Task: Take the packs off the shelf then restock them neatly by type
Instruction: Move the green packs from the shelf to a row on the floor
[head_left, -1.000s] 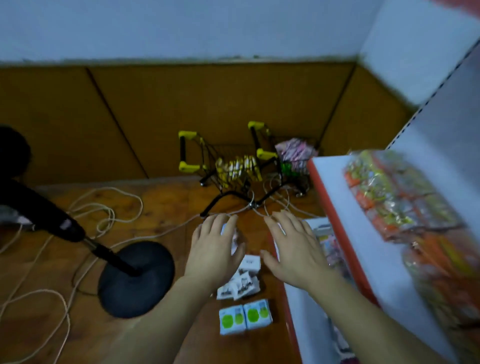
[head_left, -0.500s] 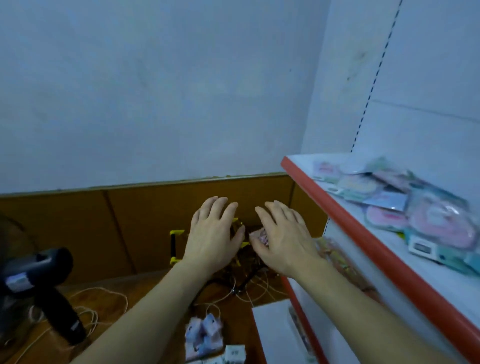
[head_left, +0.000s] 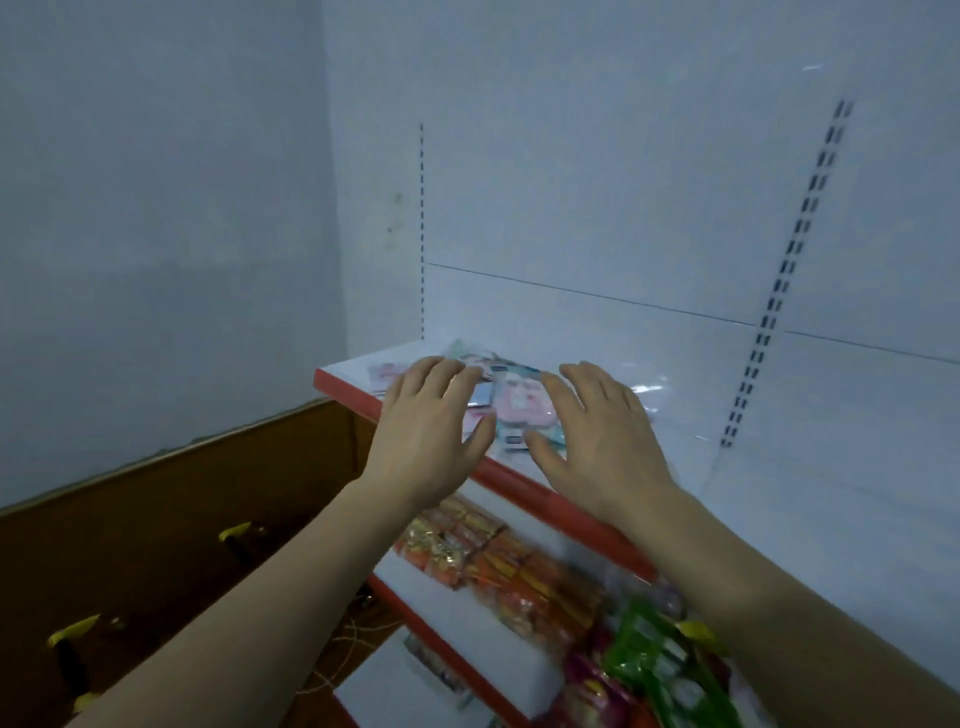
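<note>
Both hands are held flat, palms down and fingers spread, over the left end of the top shelf (head_left: 519, 480), and nothing is gripped by either. The left hand (head_left: 431, 431) is placed over the shelf's red front edge near its left corner, while the right hand (head_left: 602, 436) is set just to its right, a little farther in over the white board. The packs (head_left: 514, 405) are seen as a loose, overlapping heap of pink and pale-blue flat packets lying on the shelf directly beyond and between the fingertips, partly hidden under the left hand's fingers. The heap's long axis is judged to run along the shelf from the far left corner toward the near right, so it is bracketed by the two hands, one at each end. Whether the fingers are already touching the packets cannot be told, since the picture is blurred there. The left hand appears nearer the bulk of the heap, the right nearer its front packet. The coming move is judged to call for the hands to be closed inward from both sides so the packets are gathered and lifted off. On the lower shelves, orange snack bags (head_left: 498, 566) and green packets (head_left: 660, 670) are stacked.
</note>
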